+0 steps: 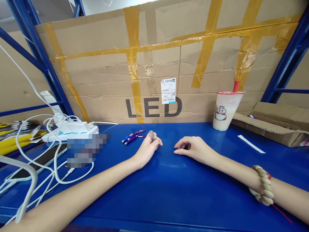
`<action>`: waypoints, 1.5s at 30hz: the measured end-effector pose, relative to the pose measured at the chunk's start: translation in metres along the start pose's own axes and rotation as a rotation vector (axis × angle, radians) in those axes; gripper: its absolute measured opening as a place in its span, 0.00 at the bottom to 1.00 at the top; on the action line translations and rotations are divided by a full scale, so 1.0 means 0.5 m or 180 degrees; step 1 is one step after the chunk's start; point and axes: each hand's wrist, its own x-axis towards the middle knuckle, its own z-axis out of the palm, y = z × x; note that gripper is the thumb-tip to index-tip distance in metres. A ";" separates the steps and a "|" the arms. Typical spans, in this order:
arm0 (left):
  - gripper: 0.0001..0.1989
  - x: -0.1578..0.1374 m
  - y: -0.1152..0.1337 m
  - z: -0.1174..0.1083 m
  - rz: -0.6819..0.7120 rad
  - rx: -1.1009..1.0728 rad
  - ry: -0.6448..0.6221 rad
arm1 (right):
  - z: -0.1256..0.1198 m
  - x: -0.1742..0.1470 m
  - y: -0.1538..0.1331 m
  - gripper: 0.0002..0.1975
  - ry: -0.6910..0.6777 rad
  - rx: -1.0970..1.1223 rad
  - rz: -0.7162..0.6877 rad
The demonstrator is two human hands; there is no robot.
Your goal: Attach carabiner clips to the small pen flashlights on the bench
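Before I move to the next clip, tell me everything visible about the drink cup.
The cup looks like translucent plastic, tapering to its base, with a red rim, snowman print and red straw. Pale, milky contents show through. It stands upright on the blue tabletop, beyond and right of the right hand, beside a low cardboard box; no hand touches it.

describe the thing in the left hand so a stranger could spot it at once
Find the big brown cardboard panel printed LED, then the blue tabletop before it. Just left of centre, a bare left hand holds a small greyish tube-shaped piece. Unlike the shiny blue and purple tubes lying to its left, it looks grey and is gripped, not loose.
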 end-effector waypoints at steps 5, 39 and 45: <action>0.04 -0.002 0.003 -0.001 -0.0048 0.0167 -0.0011 | 0.000 -0.002 -0.012 0.16 0.0052 0.0133 0.0289; 0.04 0.002 -0.009 -0.005 0.0096 0.0427 -0.0113 | 0.003 -0.008 -0.028 0.24 0.0175 0.0393 0.0573; 0.03 0.000 -0.005 -0.003 0.0038 0.0489 -0.0064 | 0.003 -0.005 -0.019 0.21 0.0176 0.0492 0.0514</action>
